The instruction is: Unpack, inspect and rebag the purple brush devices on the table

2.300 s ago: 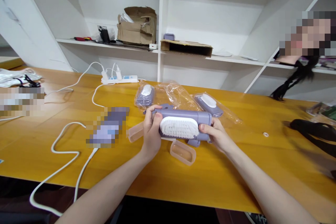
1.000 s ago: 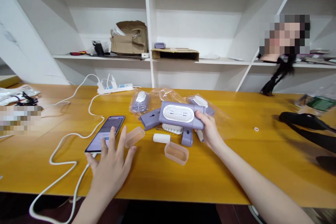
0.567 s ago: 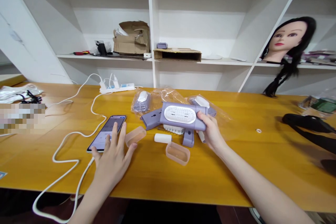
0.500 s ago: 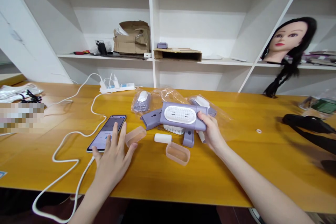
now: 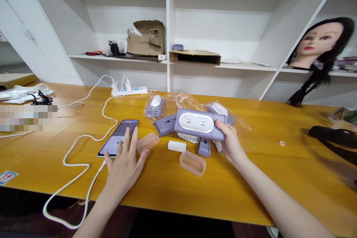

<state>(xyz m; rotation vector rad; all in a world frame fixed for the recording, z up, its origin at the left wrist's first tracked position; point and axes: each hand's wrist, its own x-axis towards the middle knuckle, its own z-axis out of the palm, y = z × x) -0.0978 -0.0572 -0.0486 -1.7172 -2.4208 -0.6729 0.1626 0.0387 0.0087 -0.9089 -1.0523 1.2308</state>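
My right hand (image 5: 231,139) grips the right end of a purple device (image 5: 220,132) with a white oval bristle pad, held above the other parts. With fingers spread, my left hand (image 5: 122,165) hovers at or lightly touches the lit phone (image 5: 115,139); contact is unclear. Beside its thumb lies a pinkish translucent cover (image 5: 147,142), and a second translucent cover (image 5: 193,163) sits further right. Between them is a white cylinder (image 5: 176,146). Under the held device, a purple part (image 5: 164,125), a bristled piece (image 5: 188,138) and a small purple part (image 5: 204,148) are partly hidden.
A white cable (image 5: 67,163) runs from the phone past the table's front edge. Behind stand a power strip (image 5: 131,91) and bagged purple devices (image 5: 155,106). A small ring (image 5: 282,143) and black straps (image 5: 329,139) lie right. Shelves hold cartons (image 5: 146,41) and a mannequin head (image 5: 318,42).
The whole view has shifted, so everything appears a little further right. My right hand still holds the purple device, and my left hand stays over the phone with fingers spread.
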